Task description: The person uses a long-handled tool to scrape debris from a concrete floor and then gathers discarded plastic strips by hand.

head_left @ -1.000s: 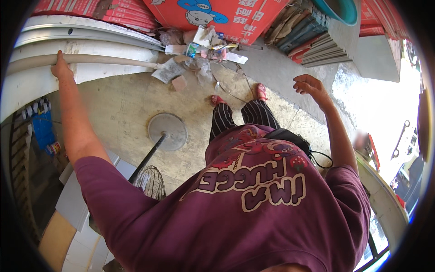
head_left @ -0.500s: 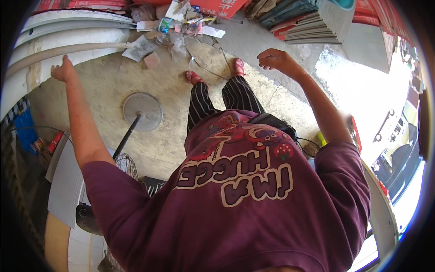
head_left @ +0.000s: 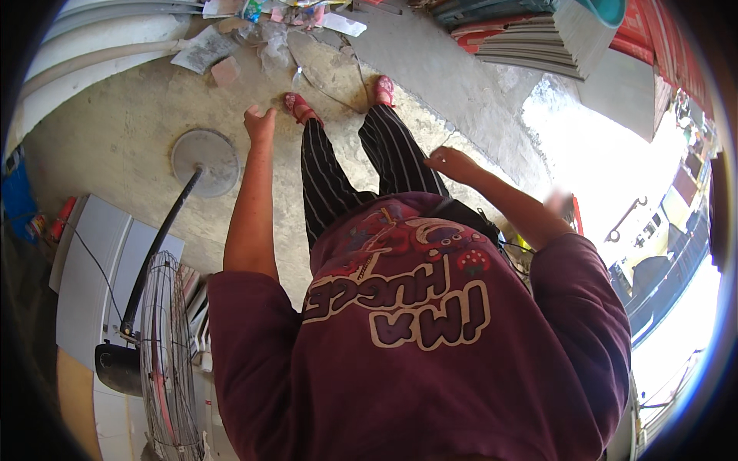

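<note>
Over the concrete floor, my left hand [head_left: 260, 123] hangs in front of me with thumb and fingers apart, holding nothing. It is nearest to my left shoe, a red one [head_left: 295, 104], and touches nothing I can see. My right hand [head_left: 455, 164] hangs beside my striped trousers [head_left: 400, 146], its fingers loosely bent and slightly apart. Nothing shows in it, though its palm is hidden. To the left stands a fan with a wire cage [head_left: 163, 346], a dark pole [head_left: 165, 238] and a round grey base [head_left: 204, 162].
Scraps of paper and plastic [head_left: 273, 46] lie ahead on the floor, with a thin cord [head_left: 330, 96] near my feet. Curved white panels [head_left: 100, 65] are at the far left. A stack of flat boards [head_left: 530, 50] stands at the far right. Grey panels [head_left: 96, 253] lean at the left.
My left hand has come off the pale curved edge at the left and swung in toward my body. My right hand has dropped nearer my leg. The fan shows more fully.
</note>
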The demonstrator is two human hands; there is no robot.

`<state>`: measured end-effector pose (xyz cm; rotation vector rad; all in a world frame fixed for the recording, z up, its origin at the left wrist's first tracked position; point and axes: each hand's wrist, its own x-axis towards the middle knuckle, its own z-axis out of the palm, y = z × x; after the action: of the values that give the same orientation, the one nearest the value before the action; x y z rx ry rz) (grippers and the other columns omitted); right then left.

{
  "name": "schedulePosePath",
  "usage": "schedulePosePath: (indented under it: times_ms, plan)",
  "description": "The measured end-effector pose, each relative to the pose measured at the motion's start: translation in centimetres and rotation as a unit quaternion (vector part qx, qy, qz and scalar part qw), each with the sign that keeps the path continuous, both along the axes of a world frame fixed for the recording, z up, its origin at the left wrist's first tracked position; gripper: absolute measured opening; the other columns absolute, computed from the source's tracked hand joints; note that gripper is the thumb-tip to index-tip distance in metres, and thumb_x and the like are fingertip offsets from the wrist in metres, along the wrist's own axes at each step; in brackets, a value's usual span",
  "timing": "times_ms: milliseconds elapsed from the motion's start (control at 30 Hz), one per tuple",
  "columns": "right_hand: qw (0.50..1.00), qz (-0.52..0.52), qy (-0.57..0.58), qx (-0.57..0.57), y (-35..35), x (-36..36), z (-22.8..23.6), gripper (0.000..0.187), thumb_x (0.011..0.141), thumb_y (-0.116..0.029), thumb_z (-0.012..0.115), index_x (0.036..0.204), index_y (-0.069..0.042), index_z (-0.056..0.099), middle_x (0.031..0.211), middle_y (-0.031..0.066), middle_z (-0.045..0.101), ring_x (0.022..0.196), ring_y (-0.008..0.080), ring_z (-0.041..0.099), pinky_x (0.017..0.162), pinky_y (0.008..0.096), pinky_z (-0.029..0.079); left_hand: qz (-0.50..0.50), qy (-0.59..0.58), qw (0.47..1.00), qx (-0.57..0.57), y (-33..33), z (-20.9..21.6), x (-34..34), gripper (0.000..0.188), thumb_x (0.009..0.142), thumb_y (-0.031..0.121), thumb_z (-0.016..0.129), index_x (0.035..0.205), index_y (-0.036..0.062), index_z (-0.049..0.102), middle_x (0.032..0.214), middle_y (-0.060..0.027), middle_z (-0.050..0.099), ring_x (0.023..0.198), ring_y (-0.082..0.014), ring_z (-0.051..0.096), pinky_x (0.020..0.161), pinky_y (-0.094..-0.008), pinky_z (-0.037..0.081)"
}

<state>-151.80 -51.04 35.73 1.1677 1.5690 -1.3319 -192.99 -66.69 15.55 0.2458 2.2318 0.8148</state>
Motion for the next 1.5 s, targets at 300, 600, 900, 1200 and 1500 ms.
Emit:
schedulePosePath:
  times_ms: [300, 600, 900, 1200, 1500]
  plan:
    - [0.968, -0.138, 0.107, -0.177, -3.3, 11.4, 7.6, 0.036, 0.093, -0.023, 0.041, 0.124, -0.006, 0.049, 0.125, 0.014, 0.048, 0.116, 0.0236, 0.046, 0.1, 0.0315, 0.034, 0.013, -0.208, 0.976, -0.057, -3.1, -4.1, 10.6, 0.052, 0.077, 0.023, 0.062, 0.123, 0.0032, 0.047, 0.108, -0.0082, 0.059, 0.089, -0.0178, 0.059, 0.07, -0.0321, 0.048]
    - [0.95, -0.237, -0.048, -0.199, -3.5, 11.7, 7.7, 0.048, 0.085, -0.028, 0.057, 0.125, -0.003, 0.048, 0.121, 0.0113, 0.053, 0.114, 0.0192, 0.047, 0.098, 0.0302, 0.034, -0.032, -0.23, 0.965, -0.122, 0.1, -13.5, 12.4, 0.048, 0.079, 0.022, 0.059, 0.122, 0.007, 0.049, 0.1, -0.0022, 0.06, 0.076, -0.013, 0.057, 0.063, -0.0309, 0.045]
    - [0.908, -0.352, -0.102, -0.204, -3.0, 11.1, 5.7, 0.042, 0.083, -0.013, 0.06, 0.122, -0.004, 0.048, 0.117, 0.0075, 0.052, 0.109, 0.0165, 0.05, 0.095, 0.0304, 0.038, -0.072, -0.152, 0.983, -0.069, 0.5, -28.1, 10.8, 0.053, 0.075, 0.018, 0.062, 0.121, -0.0047, 0.047, 0.105, -0.0162, 0.061, 0.089, -0.0199, 0.06, 0.073, -0.0301, 0.047]
    - [0.846, -0.442, -0.221, -0.2, -2.0, 10.0, 3.8, 0.038, 0.082, -0.012, 0.059, 0.118, -0.003, 0.05, 0.116, 0.008, 0.053, 0.111, 0.017, 0.048, 0.095, 0.0297, 0.037, -0.009, -0.106, 0.994, 0.006, 6.6, -37.8, 5.5, 0.021, 0.073, 0.016, 0.061, 0.087, 0.0032, 0.053, 0.085, -0.0057, 0.062, 0.079, -0.0163, 0.058, 0.069, -0.0301, 0.044]
    - [0.827, -0.437, -0.285, -0.209, -0.5, 7.6, 1.1, 0.038, 0.082, -0.012, 0.059, 0.118, -0.003, 0.05, 0.116, 0.0082, 0.053, 0.111, 0.0172, 0.048, 0.095, 0.0296, 0.037, 0.136, -0.179, 0.969, -0.102, 9.8, -47.2, 3.2, 0.064, 0.072, 0.022, 0.07, 0.121, -0.0069, 0.041, 0.114, -0.0218, 0.051, 0.085, -0.0295, 0.06, 0.061, -0.0378, 0.055]
